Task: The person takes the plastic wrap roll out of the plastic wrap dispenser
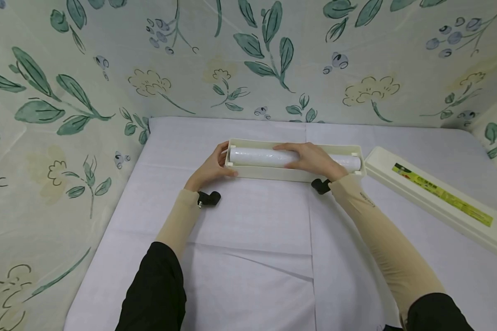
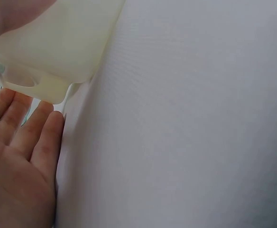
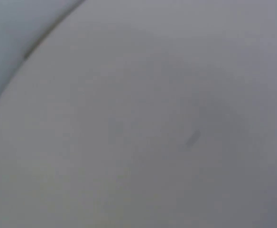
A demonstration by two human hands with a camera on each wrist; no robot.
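- Nearest, black sleeves [image 1: 155, 285] run off the bottom edge, and beige undersleeves [image 1: 389, 239] cover both forearms down to the wrists.
- A small black wrist device [image 1: 209, 198] sits at each wrist; the right one is partly hidden by the sleeve.
- The left hand [image 1: 211, 168] grips the left end of a long off-white open box [image 1: 273, 173], thumb on the near wall, fingers reaching round the end. In the left wrist view those fingers touch the end wall nearly straight, and the thumb is cut off by the frame.
- The right hand [image 1: 312, 158] holds a white, glossy roll [image 1: 257, 156] lying lengthwise inside the box; thumb and fingers are parted by about the roll's thickness, pinching it from either side. The hand hides the stretch right of the roll's middle.
- The right wrist view is filled by a blurred pale surface; the grip cannot be made out there.
- Right of the box, just beside its corner, a long lid [image 1: 381, 161] with a yellow-green label [image 1: 443, 195] lies slantwise on the white cloth [image 1: 248, 230], cut off by the right edge; the print is too small to read.
- Farthest, a leaf-and-flower-patterned curtain [image 1: 182, 69] fills the background.
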